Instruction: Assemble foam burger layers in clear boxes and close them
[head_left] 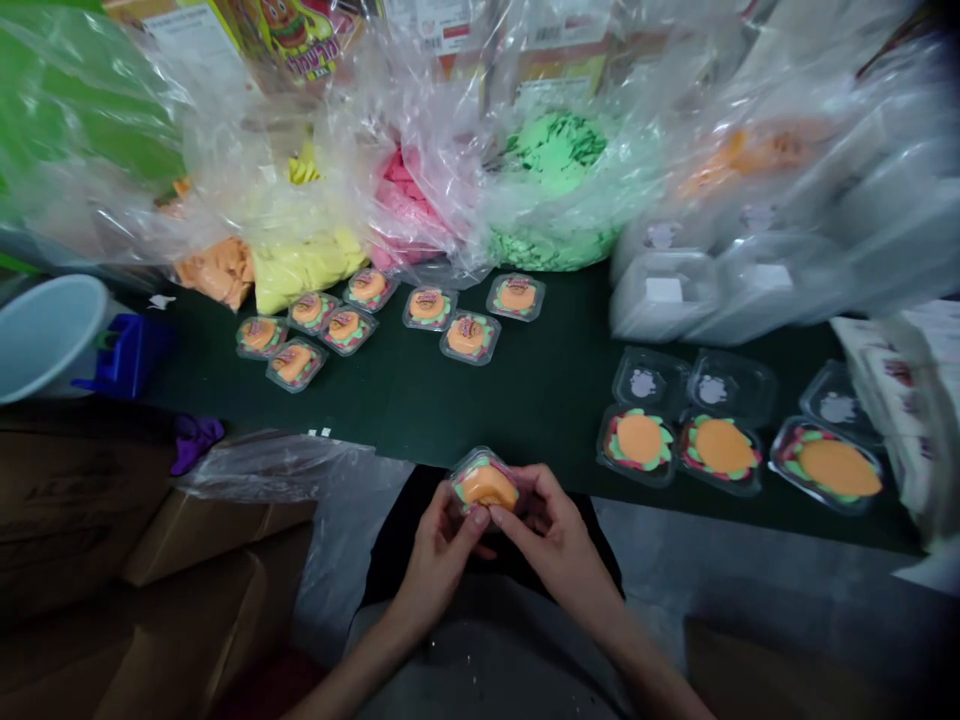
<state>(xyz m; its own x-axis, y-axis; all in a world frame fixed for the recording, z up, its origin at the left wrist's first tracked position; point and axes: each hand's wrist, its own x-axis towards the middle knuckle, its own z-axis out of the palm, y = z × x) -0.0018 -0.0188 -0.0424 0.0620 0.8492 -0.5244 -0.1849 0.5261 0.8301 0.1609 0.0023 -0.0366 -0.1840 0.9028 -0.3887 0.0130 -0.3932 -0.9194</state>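
Note:
Between both hands, just off the table's front edge, is a small clear plastic box (484, 478) with an orange, green and red burger-shaped candy inside. My left hand (442, 535) grips its left side, thumb on the near edge. My right hand (551, 520) holds the right side, its thumb close to the left one. The fingers beneath the box are partly hidden. On the table to the right stand three open boxes (639, 440) with their lids folded back and burger candy inside. Several closed boxes (469, 337) with printed labels lie beyond my hands and to the left.
Plastic bags of orange (217, 270), yellow (307, 265), pink (405, 205) and green pieces (559, 150) line the back. Stacked clear boxes (664, 290) stand back right, near label sheets (896, 400). A pale tub (52, 335) and a blue tape dispenser (131, 350) are at left.

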